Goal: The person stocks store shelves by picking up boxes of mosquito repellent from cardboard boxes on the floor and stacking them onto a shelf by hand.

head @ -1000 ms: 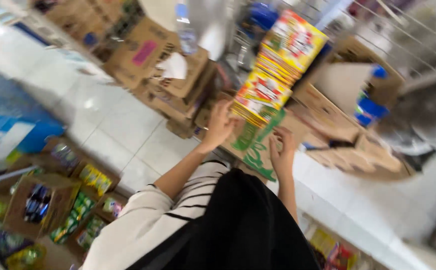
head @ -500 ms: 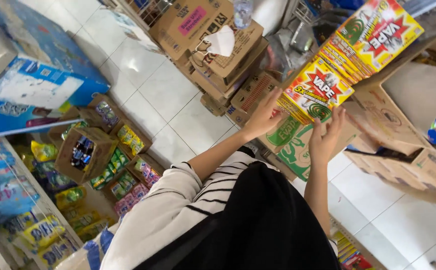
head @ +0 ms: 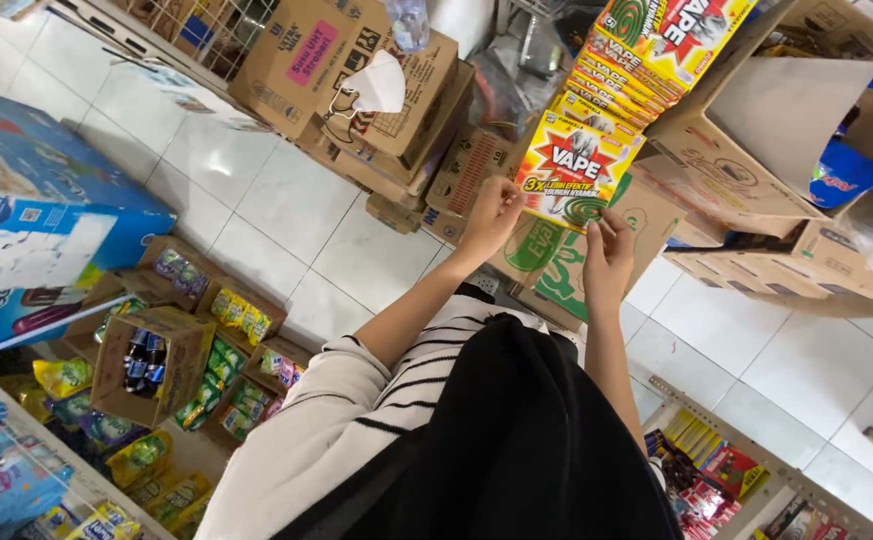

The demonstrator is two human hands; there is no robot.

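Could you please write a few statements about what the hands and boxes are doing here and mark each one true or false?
1. Both hands touch the yellow box at the near end of the row. True: the left hand and right hand hold the yellow box by its lower edge.
2. The yellow boxes lie scattered on the floor. False: they stand in a row of yellow boxes, packed one behind another.
3. A white face mask lies on a brown carton. True.
4. The floor is dark carpet. False: the tiled floor is white.
5. The person's sleeve is plain red. False: the sleeve is cream with dark stripes.
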